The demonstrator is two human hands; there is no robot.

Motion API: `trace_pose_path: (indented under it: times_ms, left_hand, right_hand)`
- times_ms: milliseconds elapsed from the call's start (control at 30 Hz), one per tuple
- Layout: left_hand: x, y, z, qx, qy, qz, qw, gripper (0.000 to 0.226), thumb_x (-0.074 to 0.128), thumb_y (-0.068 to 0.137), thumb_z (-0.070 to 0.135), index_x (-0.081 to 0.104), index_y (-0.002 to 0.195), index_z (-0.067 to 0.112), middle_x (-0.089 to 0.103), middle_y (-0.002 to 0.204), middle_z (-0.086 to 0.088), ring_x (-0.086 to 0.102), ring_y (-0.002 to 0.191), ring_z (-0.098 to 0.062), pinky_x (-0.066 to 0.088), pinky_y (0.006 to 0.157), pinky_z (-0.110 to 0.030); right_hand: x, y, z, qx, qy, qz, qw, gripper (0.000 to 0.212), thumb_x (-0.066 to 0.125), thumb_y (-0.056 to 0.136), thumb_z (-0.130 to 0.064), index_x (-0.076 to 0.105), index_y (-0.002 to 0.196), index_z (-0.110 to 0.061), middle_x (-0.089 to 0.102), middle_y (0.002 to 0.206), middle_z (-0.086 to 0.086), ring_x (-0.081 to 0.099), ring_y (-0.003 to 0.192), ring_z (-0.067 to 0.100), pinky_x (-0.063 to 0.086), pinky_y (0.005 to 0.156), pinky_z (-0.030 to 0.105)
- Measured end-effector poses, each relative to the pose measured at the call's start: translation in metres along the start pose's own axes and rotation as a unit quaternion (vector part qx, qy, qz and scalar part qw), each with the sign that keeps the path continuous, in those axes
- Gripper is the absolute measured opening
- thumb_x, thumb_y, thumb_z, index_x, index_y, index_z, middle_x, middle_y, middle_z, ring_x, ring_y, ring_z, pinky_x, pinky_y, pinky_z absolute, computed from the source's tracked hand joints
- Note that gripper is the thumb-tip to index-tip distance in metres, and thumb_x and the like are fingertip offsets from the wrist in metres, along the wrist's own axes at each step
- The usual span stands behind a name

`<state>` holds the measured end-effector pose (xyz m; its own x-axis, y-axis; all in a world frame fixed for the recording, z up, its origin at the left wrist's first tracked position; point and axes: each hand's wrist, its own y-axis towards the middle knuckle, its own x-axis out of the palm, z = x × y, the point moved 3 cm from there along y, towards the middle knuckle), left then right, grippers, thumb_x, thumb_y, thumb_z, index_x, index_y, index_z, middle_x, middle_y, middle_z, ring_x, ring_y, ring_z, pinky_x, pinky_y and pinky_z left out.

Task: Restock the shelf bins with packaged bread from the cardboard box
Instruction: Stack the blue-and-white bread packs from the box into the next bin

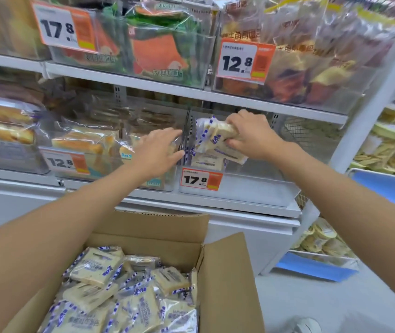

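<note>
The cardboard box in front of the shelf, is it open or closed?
Open. The cardboard box has its flaps folded outward, and many bread packs show inside.

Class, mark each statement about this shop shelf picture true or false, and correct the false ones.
1. The right hand grips packaged bread over the bin tagged 17.8. True.
2. The left hand holds a packet. False: its fingers are spread and hold nothing, beside the bin's left wall.
3. The cardboard box is empty. False: many packets lie in it.
4. A price tag left of that bin reads 12.8. True.
</note>
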<state>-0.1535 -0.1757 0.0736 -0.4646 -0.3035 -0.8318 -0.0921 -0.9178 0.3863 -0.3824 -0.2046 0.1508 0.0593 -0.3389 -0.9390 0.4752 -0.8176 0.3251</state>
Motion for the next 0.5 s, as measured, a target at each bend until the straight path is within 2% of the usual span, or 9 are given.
trace_pose_path:
  times_ms: [67, 200, 267, 367, 500]
  left_hand:
    - [0.014, 0.003, -0.004, 0.027, 0.046, -0.024, 0.998, 0.062, 0.047, 0.095, 0.051, 0.027, 0.151, 0.034, 0.03, 0.158, 0.002, 0.027, 0.144, -0.022, 0.018, 0.117, -0.051]
    - [0.038, 0.0, -0.022, 0.06, 0.084, -0.02, 0.994, 0.065, 0.036, 0.096, 0.057, 0.01, 0.154, 0.039, 0.033, 0.157, 0.001, 0.031, 0.143, -0.021, 0.023, 0.113, -0.047]
    - [0.044, 0.0, -0.027, 0.074, 0.116, 0.0, 0.991, 0.067, 0.025, 0.095, 0.064, 0.008, 0.154, 0.038, 0.035, 0.156, 0.0, 0.033, 0.141, -0.021, 0.026, 0.11, -0.045]
    - [0.048, -0.001, -0.028, 0.088, 0.142, 0.027, 0.986, 0.069, 0.015, 0.092, 0.065, 0.01, 0.155, 0.035, 0.041, 0.152, 0.0, 0.039, 0.137, -0.021, 0.031, 0.105, -0.043]
    - [0.049, -0.001, -0.029, 0.104, 0.155, 0.047, 0.981, 0.069, 0.017, 0.095, 0.063, 0.018, 0.155, 0.029, 0.048, 0.146, -0.002, 0.046, 0.131, -0.021, 0.035, 0.1, -0.039]
  right_hand:
    - [0.031, 0.009, 0.006, 0.026, -0.003, -0.058, 0.998, 0.053, 0.06, 0.09, -0.044, 0.046, 0.134, -0.018, 0.051, 0.126, 0.009, 0.047, 0.12, 0.028, 0.03, 0.102, 0.044]
    - [0.099, 0.018, 0.006, 0.015, -0.014, -0.182, 0.983, 0.077, 0.061, 0.085, -0.059, 0.032, 0.148, -0.027, 0.046, 0.141, 0.01, 0.042, 0.13, 0.031, 0.028, 0.107, 0.047]
    - [0.115, 0.025, 0.01, 0.01, -0.013, -0.173, 0.985, 0.083, 0.065, 0.081, -0.059, 0.028, 0.15, -0.03, 0.04, 0.147, 0.009, 0.035, 0.135, 0.03, 0.023, 0.112, 0.048]
    - [0.121, 0.034, 0.012, -0.001, -0.038, -0.124, 0.992, 0.083, 0.069, 0.078, -0.058, 0.033, 0.147, -0.029, 0.03, 0.153, 0.01, 0.023, 0.142, 0.03, 0.01, 0.118, 0.049]
    - [0.128, 0.039, 0.011, 0.0, -0.011, -0.123, 0.992, 0.094, 0.07, 0.073, -0.06, 0.025, 0.149, -0.028, 0.025, 0.157, 0.006, 0.024, 0.143, 0.027, 0.014, 0.118, 0.052]
